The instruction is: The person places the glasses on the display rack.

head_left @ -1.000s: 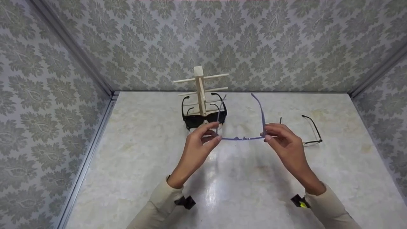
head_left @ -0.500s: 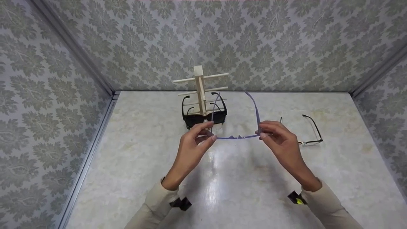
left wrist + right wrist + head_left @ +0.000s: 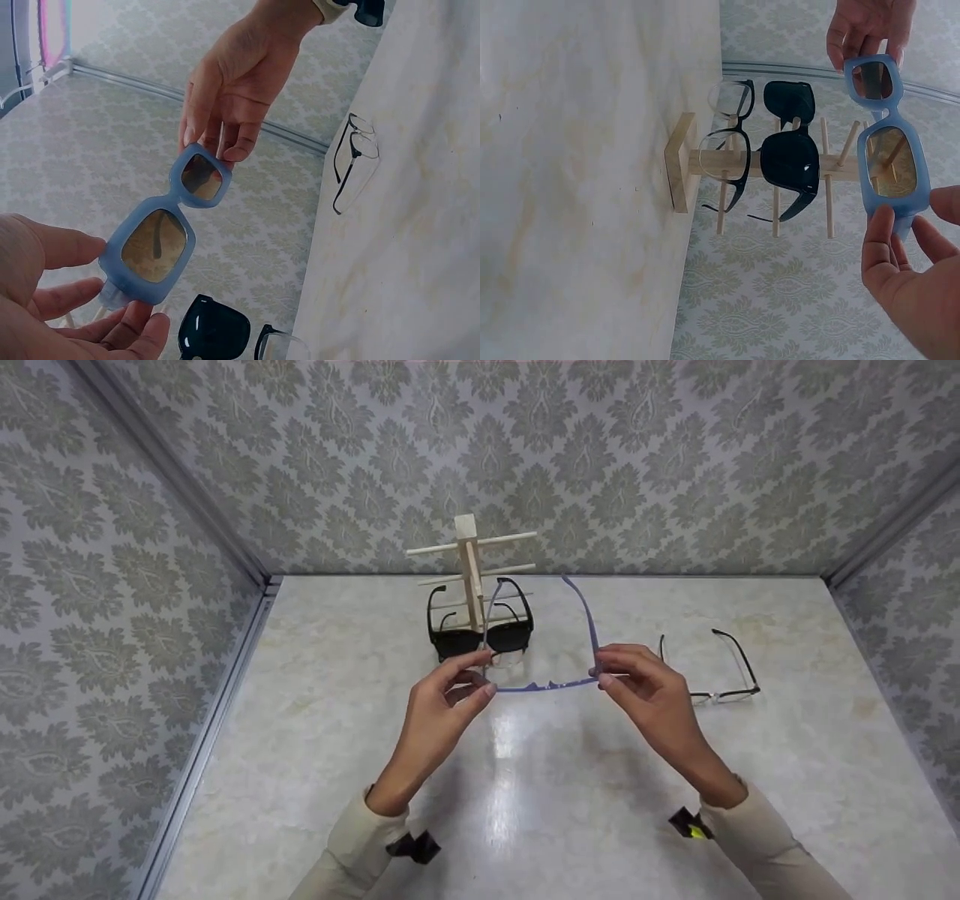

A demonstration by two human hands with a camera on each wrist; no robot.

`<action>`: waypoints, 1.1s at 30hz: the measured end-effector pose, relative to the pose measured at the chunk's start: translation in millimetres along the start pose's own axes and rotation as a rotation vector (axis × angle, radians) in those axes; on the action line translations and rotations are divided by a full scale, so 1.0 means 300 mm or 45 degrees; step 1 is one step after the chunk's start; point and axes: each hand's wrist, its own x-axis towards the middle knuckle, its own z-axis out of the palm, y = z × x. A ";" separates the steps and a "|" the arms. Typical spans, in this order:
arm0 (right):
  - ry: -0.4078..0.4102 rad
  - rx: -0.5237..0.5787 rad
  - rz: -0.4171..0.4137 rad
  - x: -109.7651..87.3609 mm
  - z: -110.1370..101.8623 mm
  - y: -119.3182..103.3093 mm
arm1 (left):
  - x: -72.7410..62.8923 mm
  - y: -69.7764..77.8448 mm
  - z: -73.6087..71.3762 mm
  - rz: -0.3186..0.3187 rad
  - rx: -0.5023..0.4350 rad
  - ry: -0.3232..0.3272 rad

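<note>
Both hands hold a pair of blue-framed sunglasses [image 3: 540, 687] with brownish lenses, raised above the table with the temples unfolded and pointing away. My left hand [image 3: 439, 709] pinches the frame's left corner between thumb and fingers. At the opposite corner, my right hand [image 3: 652, 697] pinches the frame near the hinge. Beyond them stands a wooden eyewear rack [image 3: 470, 570]. Black sunglasses [image 3: 789, 161] rest on one pair of its pegs, and clear glasses with black upper rims [image 3: 739, 146] sit on the pegs below. The blue sunglasses' left temple overlaps the black sunglasses in the head view.
Another pair of thin black-rimmed glasses [image 3: 739, 692] lies on the table to the right, partly behind my right hand. The rack's upper pegs [image 3: 510, 538] carry nothing. Patterned walls [image 3: 570, 465] enclose the marbled table [image 3: 300, 750] at the back and sides.
Both hands have shifted left with the blue sunglasses, bringing them closer in front of the rack. The grip at each corner stays the same. The rack and other glasses have not moved.
</note>
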 end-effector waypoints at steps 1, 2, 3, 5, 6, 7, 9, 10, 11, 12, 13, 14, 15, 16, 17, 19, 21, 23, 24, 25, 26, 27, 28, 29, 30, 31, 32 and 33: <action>-0.001 -0.005 0.007 0.002 0.003 -0.002 | -0.002 0.002 -0.004 -0.004 -0.002 0.002; -0.002 -0.010 0.013 0.003 0.007 -0.004 | -0.004 0.003 -0.007 -0.007 -0.002 0.005; -0.004 -0.018 0.019 0.005 0.010 -0.006 | -0.006 0.004 -0.010 -0.007 -0.006 0.010; -0.008 -0.025 0.029 0.010 0.015 -0.012 | -0.007 0.004 -0.016 -0.010 -0.014 0.018; -0.012 -0.031 0.032 0.013 0.018 -0.013 | -0.008 0.005 -0.018 -0.011 -0.019 0.023; -0.017 -0.033 0.035 0.015 0.020 -0.014 | -0.008 0.005 -0.021 -0.012 -0.024 0.027; -0.022 -0.036 0.040 0.021 0.026 -0.015 | -0.009 0.005 -0.026 -0.012 -0.027 0.033; -0.024 -0.040 0.042 0.024 0.029 -0.015 | -0.009 0.005 -0.029 -0.013 -0.027 0.034; -0.025 -0.046 0.043 0.027 0.032 -0.015 | -0.010 0.005 -0.032 -0.013 -0.027 0.037; -0.028 -0.044 0.045 0.029 0.035 -0.014 | -0.011 0.005 -0.035 -0.015 -0.023 0.039; -0.030 -0.041 0.048 0.032 0.037 -0.015 | -0.012 0.005 -0.039 -0.014 -0.020 0.040; -0.031 -0.041 0.048 0.034 0.040 -0.016 | -0.013 0.005 -0.043 -0.013 -0.014 0.040; -0.034 -0.038 0.051 0.037 0.043 -0.016 | -0.014 0.005 -0.047 -0.012 -0.010 0.042; -0.038 -0.034 0.053 0.039 0.045 -0.016 | -0.015 0.005 -0.050 -0.010 -0.007 0.044; -0.041 -0.031 0.056 0.041 0.048 -0.016 | -0.016 0.005 -0.054 -0.010 -0.006 0.046; -0.045 -0.029 0.060 0.046 0.052 -0.015 | -0.019 0.007 -0.060 -0.003 -0.009 0.047; -0.048 -0.027 0.061 0.050 0.057 -0.016 | -0.020 0.011 -0.066 -0.001 -0.008 0.052; -0.047 -0.028 0.059 0.056 0.062 -0.018 | -0.021 0.013 -0.071 0.002 -0.011 0.062; -0.047 -0.026 0.062 0.058 0.065 -0.019 | -0.022 0.014 -0.073 0.004 -0.011 0.066; -0.047 -0.026 0.064 0.061 0.068 -0.021 | -0.022 0.015 -0.076 0.005 -0.008 0.073; -0.046 -0.023 0.068 0.064 0.071 -0.022 | -0.022 0.016 -0.079 0.003 -0.003 0.079; -0.046 -0.021 0.072 0.068 0.074 -0.023 | -0.021 0.017 -0.082 0.001 0.000 0.085; -0.047 -0.022 0.079 0.072 0.078 -0.022 | -0.021 0.018 -0.086 -0.001 0.000 0.089; -0.049 -0.018 0.083 0.076 0.081 -0.023 | -0.020 0.018 -0.090 -0.002 0.000 0.092; -0.052 -0.016 0.086 0.081 0.084 -0.023 | -0.018 0.019 -0.094 -0.002 0.000 0.096; -0.055 -0.014 0.088 0.086 0.088 -0.023 | -0.017 0.019 -0.098 -0.004 0.000 0.099; -0.059 -0.015 0.090 0.090 0.091 -0.023 | -0.015 0.018 -0.102 -0.007 0.001 0.102; -0.061 -0.017 0.092 0.094 0.095 -0.024 | -0.014 0.018 -0.106 -0.009 -0.002 0.103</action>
